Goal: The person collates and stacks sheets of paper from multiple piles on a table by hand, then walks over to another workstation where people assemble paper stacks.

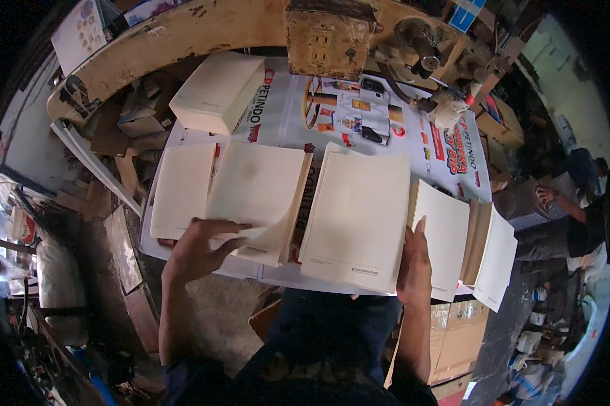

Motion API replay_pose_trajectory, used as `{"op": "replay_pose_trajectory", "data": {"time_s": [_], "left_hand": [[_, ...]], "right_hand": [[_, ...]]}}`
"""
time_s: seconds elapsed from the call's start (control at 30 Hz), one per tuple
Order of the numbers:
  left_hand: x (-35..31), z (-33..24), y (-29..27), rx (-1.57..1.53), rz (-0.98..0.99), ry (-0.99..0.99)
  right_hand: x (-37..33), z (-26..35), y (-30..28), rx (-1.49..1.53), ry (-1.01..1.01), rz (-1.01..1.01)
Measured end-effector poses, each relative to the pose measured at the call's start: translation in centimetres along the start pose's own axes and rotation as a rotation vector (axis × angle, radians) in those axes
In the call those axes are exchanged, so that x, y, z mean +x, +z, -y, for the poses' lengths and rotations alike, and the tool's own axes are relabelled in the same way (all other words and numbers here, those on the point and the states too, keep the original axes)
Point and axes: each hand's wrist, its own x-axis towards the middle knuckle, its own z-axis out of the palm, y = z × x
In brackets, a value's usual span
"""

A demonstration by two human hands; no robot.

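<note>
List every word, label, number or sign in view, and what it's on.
I don't copy wording, only place it.
White table banner: large red and dark lettering.
Middle paper stack: tiny line near its lower edge, too small to read.
Rear paper stack: faint small print, unreadable.

Plain cream across the broad off-white rectangular paper stack [357, 216] just off centre toward three o'clock, with small dark print along the lower edge. Similarly pale, faintly shadowed grey, on the curling off-white paper stack [254, 189] at nine. Cream again over the thick off-white paper block [213, 91] at eleven. Patterned with red and black lettering and orange, blue and black pictures on the glossy white printed sheet [288, 111] at twelve. Blotched dark on the curved mustard-tan beam [203, 34] at eleven and the boxy brownish-yellow socket housing [329, 27] at twelve. Near-black on the dark navy cloth garment [318, 338] at six.
</note>
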Motion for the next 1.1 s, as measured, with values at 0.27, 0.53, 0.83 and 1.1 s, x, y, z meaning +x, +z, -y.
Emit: {"op": "replay_pose_trajectory", "data": {"time_s": [0.27, 0.53, 0.83, 1.1], "left_hand": [[-2.4, 2.9, -0.2, -0.78, -0.609, -0.061], [-3.0, 6.6, 1.5, -1.101, -0.622, 0.02], [-0.4, 17.9, -1.1, -0.624, -0.405, -0.464], [-0.7, 2.1, -4.7, -0.461, -0.253, -0.313]], "right_hand": [[-0.7, 1.0, 1.2, -0.249, -0.192, 0.076], [-1.6, 3.7, 5.2, -0.346, -0.397, -0.062], [7.6, -20.8, 16.8, -0.364, -0.717, 0.516], [0.7, -7.8, 15.1, -0.189, -0.383, 0.807]]}}
